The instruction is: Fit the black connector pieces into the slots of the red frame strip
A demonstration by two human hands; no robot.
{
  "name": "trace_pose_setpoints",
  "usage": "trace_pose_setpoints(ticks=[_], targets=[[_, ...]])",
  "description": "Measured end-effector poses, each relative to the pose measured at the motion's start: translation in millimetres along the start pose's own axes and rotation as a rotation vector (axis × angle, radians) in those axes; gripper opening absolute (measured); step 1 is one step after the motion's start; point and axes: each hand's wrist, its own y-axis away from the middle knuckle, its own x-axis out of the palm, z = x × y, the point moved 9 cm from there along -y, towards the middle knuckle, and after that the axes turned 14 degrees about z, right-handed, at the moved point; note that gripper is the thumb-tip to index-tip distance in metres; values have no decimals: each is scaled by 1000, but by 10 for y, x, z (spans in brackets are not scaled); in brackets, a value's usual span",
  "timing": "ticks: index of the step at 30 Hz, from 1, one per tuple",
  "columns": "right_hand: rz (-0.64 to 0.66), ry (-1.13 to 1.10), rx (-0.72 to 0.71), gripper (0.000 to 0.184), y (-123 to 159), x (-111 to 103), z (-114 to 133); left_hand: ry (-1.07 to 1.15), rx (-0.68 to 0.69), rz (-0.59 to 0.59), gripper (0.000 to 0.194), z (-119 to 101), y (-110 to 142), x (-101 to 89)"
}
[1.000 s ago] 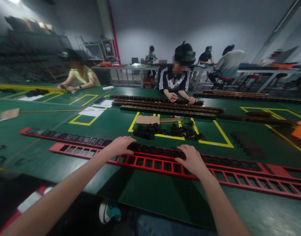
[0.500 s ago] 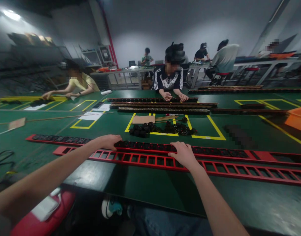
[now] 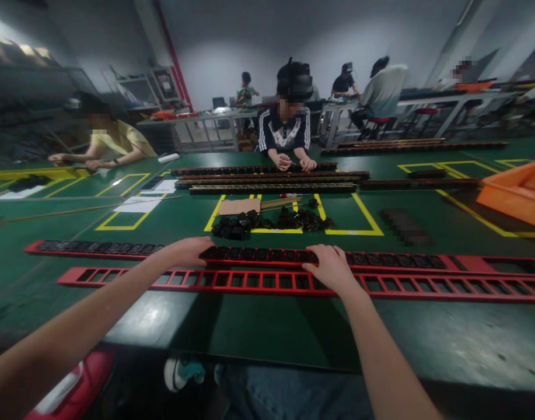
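Note:
A long red rail (image 3: 258,264) with a row of black power sockets (image 3: 262,254) set in it lies across the green table before me. My left hand (image 3: 189,252) grips it left of the middle, fingers over the far side and thumb at the near side. Further right, my right hand (image 3: 332,267) holds the same rail between thumb and fingers. Parts of the sockets are hidden under both hands. Nearer to me, alongside the rail, lies a second red frame (image 3: 70,276) with a row of open slots. My forearms pass over it.
Loose black parts (image 3: 236,225) lie in piles beyond the rail, by a cardboard piece (image 3: 238,206). Long dark strips (image 3: 271,188) are stacked farther back, before a co-worker (image 3: 285,125). An orange bin (image 3: 514,195) stands right. Another co-worker (image 3: 122,143) leans on the table at left.
The view has shifted slightly. The slotted red frame has slid left and lies more nearly parallel to the rail. My hands keep their hold. The left co-worker's hands have moved.

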Motion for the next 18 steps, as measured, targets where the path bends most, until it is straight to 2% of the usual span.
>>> trace_pose_setpoints(ticks=[2, 5, 9, 14, 18], targets=[[-9, -6, 15, 41, 43, -22, -84, 16, 30, 1, 47, -73, -44, 90], [-37, -15, 31, 42, 100, -47, -138, 47, 15, -92, 54, -91, -87, 179], [-78, -44, -46, 42, 112, -7, 9, 55, 17, -209, 55, -81, -133, 277], [-112, -26, -85, 42, 54, 81, 182, 78, 49, -244, 56, -116, -221, 280], [-139, 2, -29, 41, 29, 76, 146, 85, -10, -245, 57, -244, -301, 207]])
